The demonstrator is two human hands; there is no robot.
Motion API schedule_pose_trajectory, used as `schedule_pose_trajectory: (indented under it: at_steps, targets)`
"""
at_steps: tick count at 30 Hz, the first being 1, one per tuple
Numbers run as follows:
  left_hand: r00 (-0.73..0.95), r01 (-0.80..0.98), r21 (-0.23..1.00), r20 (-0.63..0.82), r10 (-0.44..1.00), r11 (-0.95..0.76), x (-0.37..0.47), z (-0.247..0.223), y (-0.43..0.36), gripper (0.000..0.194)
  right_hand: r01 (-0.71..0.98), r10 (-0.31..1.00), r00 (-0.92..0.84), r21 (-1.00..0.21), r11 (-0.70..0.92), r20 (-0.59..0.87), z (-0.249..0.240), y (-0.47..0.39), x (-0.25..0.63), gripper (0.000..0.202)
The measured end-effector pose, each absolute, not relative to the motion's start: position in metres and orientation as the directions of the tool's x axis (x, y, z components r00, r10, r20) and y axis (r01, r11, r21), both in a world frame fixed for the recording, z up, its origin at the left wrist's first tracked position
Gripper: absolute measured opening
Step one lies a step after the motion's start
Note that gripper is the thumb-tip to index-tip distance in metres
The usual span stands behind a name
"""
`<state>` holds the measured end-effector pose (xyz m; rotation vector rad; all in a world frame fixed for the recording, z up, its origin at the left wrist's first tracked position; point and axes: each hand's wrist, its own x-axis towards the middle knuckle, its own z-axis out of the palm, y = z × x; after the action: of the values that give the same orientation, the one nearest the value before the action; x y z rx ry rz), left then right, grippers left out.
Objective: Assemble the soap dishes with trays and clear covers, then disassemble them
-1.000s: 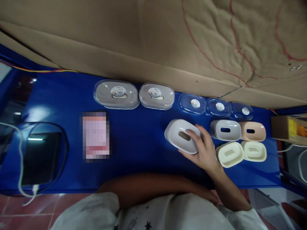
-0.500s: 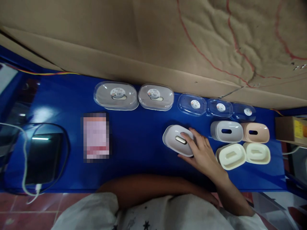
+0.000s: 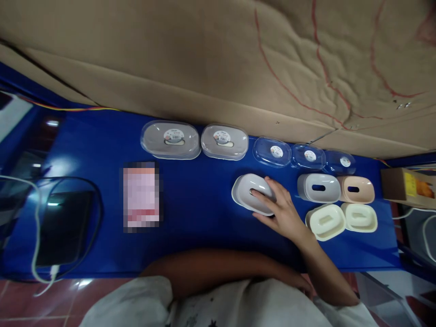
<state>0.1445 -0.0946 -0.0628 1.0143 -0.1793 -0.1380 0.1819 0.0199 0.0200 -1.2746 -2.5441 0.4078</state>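
My right hand (image 3: 281, 206) grips a light grey oval plastic box (image 3: 250, 184) by its right end. The thumb is at the near rim, one finger reaches in to the slot in its middle, and the others lie along the far rim. Beneath the grey piece a paler edge shows on the left. My left forearm (image 3: 211, 265) lies across my body at the table's front edge. What shows of my left hand (image 3: 304, 285) is dark below the right forearm, and its fingers cannot be made out.
Right of it stand a grey slotted tray (image 3: 322, 187), a peach one (image 3: 357, 189) and two cream bases (image 3: 327, 222). Behind are three clear lids (image 3: 272, 152) and two lidded boxes (image 3: 170, 141). A blurred-out card (image 3: 141, 197) and a cabled black device (image 3: 64, 227) lie left. Cardboard (image 3: 170, 72) rises behind.
My right index finger has moved onto the slot, covering most of the pale strip seen there before. The whole view has shifted slightly with my head.
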Motion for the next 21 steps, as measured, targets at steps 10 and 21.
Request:
schedule_pose_trajectory:
  at_steps: [10, 21]
  targets:
    - [0.967, 0.016, 0.856, 0.118, -0.226, 0.516, 0.152, -0.075, -0.099, 0.019, 0.734, 0.8, -0.566, -0.32, 0.6, 0.2, 0.014, 0.024, 0.168, 0.072]
    - [0.958, -0.014, 0.859, 0.158, -0.239, 0.511, 0.169, -0.093, -0.114, 0.009, 0.683, 0.686, -0.681, -0.117, 0.721, 0.254, 0.011, 0.023, 0.16, 0.068]
